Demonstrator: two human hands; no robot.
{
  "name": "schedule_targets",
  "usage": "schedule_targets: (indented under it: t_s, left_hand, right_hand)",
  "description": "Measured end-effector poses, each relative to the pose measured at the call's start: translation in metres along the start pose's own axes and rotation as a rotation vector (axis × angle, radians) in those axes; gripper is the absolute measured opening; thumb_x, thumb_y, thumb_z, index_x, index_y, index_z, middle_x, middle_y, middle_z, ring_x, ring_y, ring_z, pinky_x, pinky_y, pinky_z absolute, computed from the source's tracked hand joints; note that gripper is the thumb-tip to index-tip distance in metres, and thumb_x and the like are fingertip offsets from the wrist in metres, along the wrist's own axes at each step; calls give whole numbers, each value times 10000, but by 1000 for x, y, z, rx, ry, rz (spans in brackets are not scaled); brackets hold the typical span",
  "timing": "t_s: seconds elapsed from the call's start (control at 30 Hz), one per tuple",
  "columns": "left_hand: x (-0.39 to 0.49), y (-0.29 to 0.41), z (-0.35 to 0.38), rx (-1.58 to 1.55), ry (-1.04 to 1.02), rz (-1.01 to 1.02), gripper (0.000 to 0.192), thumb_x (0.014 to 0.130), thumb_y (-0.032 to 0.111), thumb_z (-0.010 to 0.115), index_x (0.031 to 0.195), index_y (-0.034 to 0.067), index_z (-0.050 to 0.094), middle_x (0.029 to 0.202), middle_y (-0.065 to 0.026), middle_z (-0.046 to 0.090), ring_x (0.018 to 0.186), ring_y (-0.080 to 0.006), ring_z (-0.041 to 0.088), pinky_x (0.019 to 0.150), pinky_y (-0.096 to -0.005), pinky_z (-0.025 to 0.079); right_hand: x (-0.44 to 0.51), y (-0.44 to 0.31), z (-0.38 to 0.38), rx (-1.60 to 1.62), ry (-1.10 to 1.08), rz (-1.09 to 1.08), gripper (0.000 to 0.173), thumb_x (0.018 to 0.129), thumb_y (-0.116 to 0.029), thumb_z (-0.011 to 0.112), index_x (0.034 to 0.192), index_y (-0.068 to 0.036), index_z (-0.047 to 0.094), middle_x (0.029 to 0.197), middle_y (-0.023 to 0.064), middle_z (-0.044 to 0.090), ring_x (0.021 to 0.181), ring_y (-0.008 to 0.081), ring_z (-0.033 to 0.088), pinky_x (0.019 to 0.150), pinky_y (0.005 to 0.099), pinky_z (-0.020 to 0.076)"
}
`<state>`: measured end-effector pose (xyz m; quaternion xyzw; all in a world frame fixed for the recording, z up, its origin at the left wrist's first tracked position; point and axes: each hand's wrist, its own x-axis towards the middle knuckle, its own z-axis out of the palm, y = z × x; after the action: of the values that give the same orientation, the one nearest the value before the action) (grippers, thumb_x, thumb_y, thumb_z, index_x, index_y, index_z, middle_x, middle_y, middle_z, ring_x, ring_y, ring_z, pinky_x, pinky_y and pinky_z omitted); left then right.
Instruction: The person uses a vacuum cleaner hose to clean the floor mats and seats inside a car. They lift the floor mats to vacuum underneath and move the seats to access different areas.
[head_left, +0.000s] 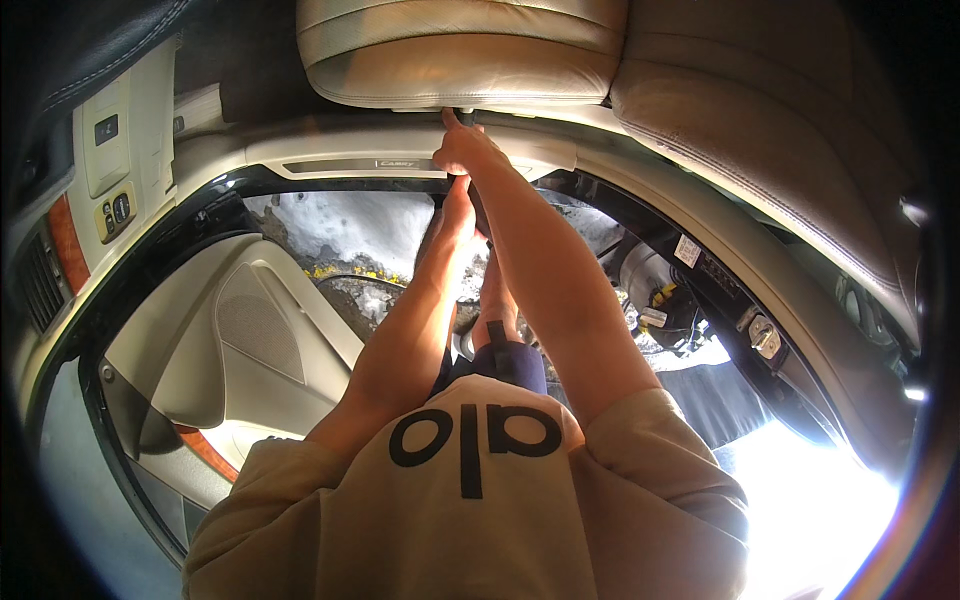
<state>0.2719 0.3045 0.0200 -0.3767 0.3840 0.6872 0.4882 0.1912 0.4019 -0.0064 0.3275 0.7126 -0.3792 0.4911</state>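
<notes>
At the lower edge of a beige leather car seat cushion (461, 67), my right hand (463, 148) is closed around a dark tube-like tool (468, 118). Its index finger stretches forward to the gap under the cushion. My left hand (463, 210) is just below, over the outer side of the door sill (510, 146), and wraps the lower part of the same dark tool. Most of the tool is hidden by my hands and forearms, so its exact kind cannot be told. A scuff plate (337, 166) with lettering lies along the sill beside my right hand.
The open front door (292, 322) with its speaker grille stands at left, near the dashboard side panel (112, 172). A second leather seat section (757, 112) is at upper right. The door striker (765, 337) sits on the pillar. Outside, a machine with cables (660, 292) stands on wet ground.
</notes>
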Motion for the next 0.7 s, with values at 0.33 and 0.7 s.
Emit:
schedule_targets:
  t_s: [0.33,0.7]
  left_hand:
    - [2,-1,-1,-81,-53,7,347,1090,379,473,1250,88,571,1036,-23,640,881,-131,661,706,-300,580]
    - [11,-4,-17,21,-116,61,479,1072,470,451,1351,94,548,1164,-74,653,971,-211,673,788,-385,584]
  right_hand:
    - [-4,-3,0,-16,21,12,1046,831,-184,708,1648,-399,91,1538,286,396,1372,443,512,1097,504,476]
    - [-9,-5,7,-44,43,-10,999,851,-268,712,1649,-367,119,1498,289,419,1379,427,499,1078,520,492]
